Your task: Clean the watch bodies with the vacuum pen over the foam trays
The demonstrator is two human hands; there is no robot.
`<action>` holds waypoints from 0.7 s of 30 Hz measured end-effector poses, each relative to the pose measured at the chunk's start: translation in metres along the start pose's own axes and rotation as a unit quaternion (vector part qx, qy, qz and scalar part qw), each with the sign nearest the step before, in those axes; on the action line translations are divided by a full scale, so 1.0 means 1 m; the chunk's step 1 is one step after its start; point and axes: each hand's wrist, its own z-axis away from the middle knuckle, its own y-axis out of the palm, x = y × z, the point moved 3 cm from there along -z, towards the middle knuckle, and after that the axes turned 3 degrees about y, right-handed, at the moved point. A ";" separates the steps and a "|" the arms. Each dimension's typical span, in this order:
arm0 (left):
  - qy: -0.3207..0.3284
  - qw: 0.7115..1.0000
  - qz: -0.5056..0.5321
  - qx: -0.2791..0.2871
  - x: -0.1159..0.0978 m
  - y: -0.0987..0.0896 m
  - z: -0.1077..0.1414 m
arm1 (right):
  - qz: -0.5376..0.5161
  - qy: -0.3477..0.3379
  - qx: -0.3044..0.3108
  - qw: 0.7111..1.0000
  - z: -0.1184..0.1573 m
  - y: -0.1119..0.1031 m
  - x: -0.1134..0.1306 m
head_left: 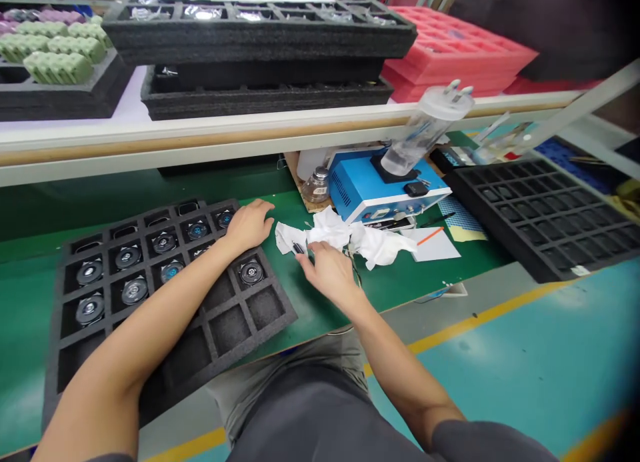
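At the foam tray's (227, 325) edge, the left hand (249, 225) is laid spread; tissue (327, 229) is touched by the right hand (327, 272), fingers (307, 265) pressed together.

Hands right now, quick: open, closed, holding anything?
Left hand: open, holding nothing.
Right hand: at a white cloth; grip cannot be told.

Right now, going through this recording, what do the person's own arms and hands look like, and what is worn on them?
The left hand and right hand are bare: no gloves, and no watch or ring shows. The forearms are bare too, up to short dark grey sleeves; the left sleeve and right sleeve sit at the bottom edge of the view.
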 end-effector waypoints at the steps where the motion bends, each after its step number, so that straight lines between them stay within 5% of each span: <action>1: 0.000 1.000 -0.002 -0.001 0.000 0.000 0.000 | -0.007 0.001 -0.029 1.000 -0.010 -0.010 -0.003; 6: -0.003 1.000 -0.001 -0.008 0.001 0.000 0.000 | -0.024 0.014 -0.196 0.980 -0.099 -0.065 -0.010; 11: -0.003 1.000 0.020 -0.016 0.004 -0.001 0.002 | 0.029 0.021 -0.126 0.991 -0.168 -0.075 0.000; 21: -0.018 0.997 0.069 0.029 -0.013 0.016 -0.052 | 0.018 -0.071 -0.094 0.993 -0.143 -0.058 0.025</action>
